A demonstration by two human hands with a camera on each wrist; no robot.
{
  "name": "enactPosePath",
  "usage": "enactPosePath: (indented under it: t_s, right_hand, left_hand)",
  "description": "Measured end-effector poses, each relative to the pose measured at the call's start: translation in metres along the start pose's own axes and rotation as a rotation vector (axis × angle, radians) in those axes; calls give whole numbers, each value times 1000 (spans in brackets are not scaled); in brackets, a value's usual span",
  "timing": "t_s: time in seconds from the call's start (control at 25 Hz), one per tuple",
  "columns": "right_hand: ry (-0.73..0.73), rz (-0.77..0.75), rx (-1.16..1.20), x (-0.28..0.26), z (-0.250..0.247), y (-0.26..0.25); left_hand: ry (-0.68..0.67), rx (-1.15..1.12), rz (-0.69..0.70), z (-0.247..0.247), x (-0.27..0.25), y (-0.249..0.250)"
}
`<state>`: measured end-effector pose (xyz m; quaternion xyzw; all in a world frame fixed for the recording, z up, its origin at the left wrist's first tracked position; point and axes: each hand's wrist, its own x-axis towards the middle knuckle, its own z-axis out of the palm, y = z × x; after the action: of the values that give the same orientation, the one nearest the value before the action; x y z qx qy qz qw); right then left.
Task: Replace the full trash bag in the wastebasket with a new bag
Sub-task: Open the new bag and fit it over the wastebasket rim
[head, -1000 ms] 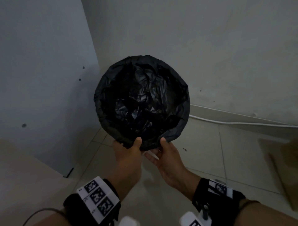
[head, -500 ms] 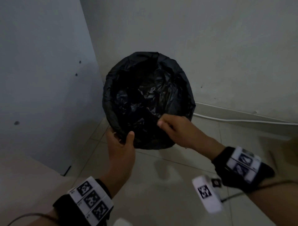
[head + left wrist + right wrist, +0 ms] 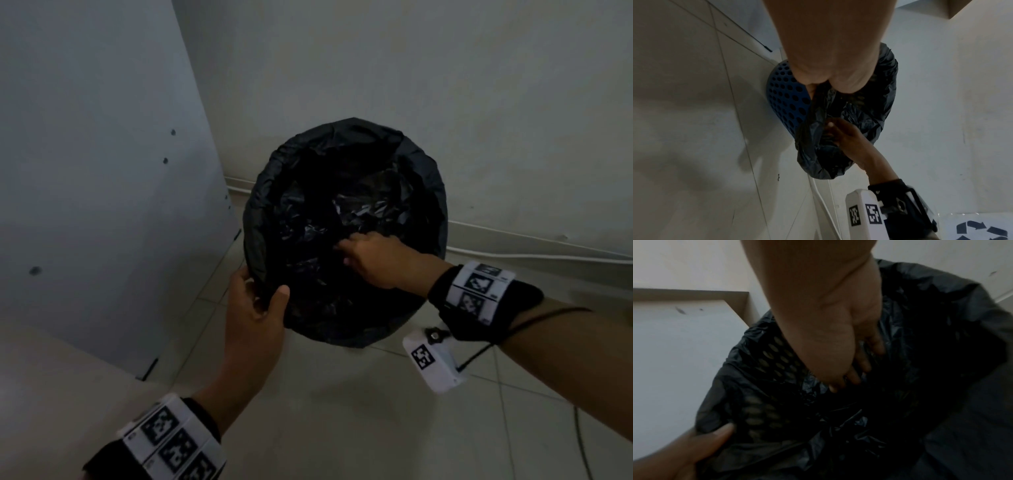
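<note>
Two hands at the bin, liner going in

Two hands work one bin (image 3: 785, 97), a blue perforated basket standing on the tiled floor (image 3: 342, 411) in the corner where the walls meet. A black bag (image 3: 342, 144) is draped over its rim and hangs loose and crumpled inside.

The left hand (image 3: 255, 318) grips the rim at about 7 o'clock, thumb over the top edge and fingers curled round the outside, clamping plastic against the basket. The right hand (image 3: 373, 260) reaches in from 4 o'clock, its fingers (image 3: 851, 378) lying loosely apart on the crumpled film near the middle. Whether they pinch any plastic cannot be told; they seem to press it.

By the look of it, this is the fitting step: the bag seems empty and freshly hung, so the full one is probably already out, though it shows in no view. The next move likely calls for pushing the slack down toward the bottom and against the walls while the left hand keeps the rim from slipping, then evening the fold round the rim.

No brand or words can be read. The wrist bands (image 3: 479, 287) carry black-and-white square markers, and a white sheet (image 3: 980, 229) at the left-wrist view's 5 o'clock corner shows part of a dark arrow symbol.
</note>
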<state>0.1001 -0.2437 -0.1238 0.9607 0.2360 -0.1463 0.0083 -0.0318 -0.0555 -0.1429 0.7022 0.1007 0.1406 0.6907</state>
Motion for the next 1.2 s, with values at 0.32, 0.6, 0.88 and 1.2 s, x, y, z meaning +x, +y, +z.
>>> enactPosePath:
  t_s: [0.32,0.6,0.88,1.2]
  right_hand:
    - [-310,269,15,15,12,17]
    - [56,39,-220,20,-16,-22]
    - [-347,152,-173,33,-21,-14]
    - [-48,-5,23,4,-41,-33]
  left_hand:
    - [-117,18,47,1,-3,1]
    - [-112,6,60,-9,5,-2]
    - [-158,23,45,-16,6,-8]
    - [10,-84,-22,-21,34,6]
